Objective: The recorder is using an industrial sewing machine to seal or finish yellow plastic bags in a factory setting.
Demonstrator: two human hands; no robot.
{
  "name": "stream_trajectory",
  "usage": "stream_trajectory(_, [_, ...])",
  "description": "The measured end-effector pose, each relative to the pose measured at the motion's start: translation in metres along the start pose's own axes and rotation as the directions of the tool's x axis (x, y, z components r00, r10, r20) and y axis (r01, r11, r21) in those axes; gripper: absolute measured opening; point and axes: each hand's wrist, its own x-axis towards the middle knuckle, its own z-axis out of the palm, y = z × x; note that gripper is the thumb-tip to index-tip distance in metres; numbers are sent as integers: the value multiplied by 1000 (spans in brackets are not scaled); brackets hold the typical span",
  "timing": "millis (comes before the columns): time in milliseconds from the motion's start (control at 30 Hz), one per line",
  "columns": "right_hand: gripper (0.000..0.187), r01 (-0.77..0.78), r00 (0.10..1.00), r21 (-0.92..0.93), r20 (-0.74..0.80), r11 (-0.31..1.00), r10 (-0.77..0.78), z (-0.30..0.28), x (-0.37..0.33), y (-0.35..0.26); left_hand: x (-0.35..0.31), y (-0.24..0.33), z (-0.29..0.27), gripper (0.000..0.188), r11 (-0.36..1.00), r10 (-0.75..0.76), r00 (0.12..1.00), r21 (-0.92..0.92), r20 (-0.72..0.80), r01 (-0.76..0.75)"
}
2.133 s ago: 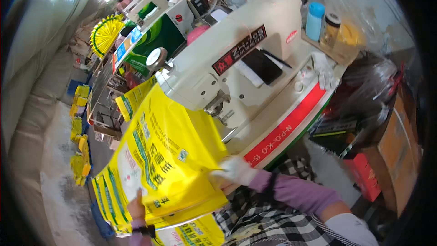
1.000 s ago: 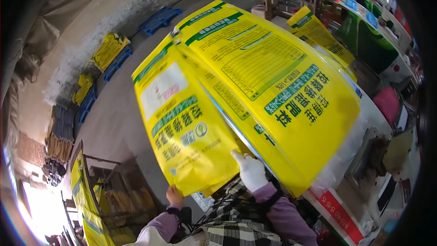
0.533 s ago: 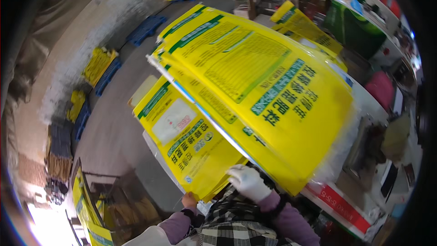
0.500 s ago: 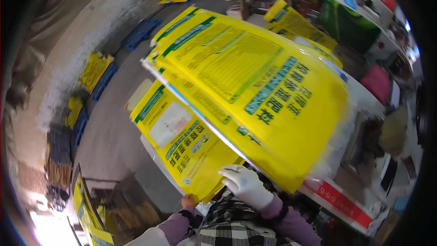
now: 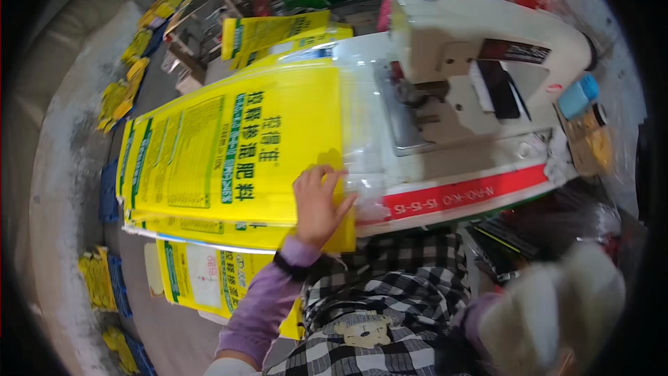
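You are in a sewing workshop: a heavy cream sewing machine (image 5: pixel 452 24) of industrial build stands on the counter (image 5: pixel 480 159) ahead of you to the right, and a stack of flat, printed yellow bags (image 5: pixel 188 146) lies beside it. Off to your left, more yellow bundles (image 5: pixel 96 282) sit on blue pallets (image 5: pixel 118 282) along a patchy wall (image 5: pixel 62 153). You wear a checked apron (image 5: pixel 396 254).
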Motion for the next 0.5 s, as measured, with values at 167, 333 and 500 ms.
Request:
stream_trajectory(167, [9,-198,922,-845,-332,497,-198,-92,0,94,23,-33,30,8,847,-209,969,-472,132,247])
stream_trajectory(333, [19,-297,952,-950,-287,-97,-104,-179,-32,197,18,-12,-1,10,907,-43,993,-420,-112,-8])
stream_trajectory(500, [26,-551,833,-558,-415,620,366,-158,-10,204,8,-3,-15,8,933,275,961,-238,-16,-271])
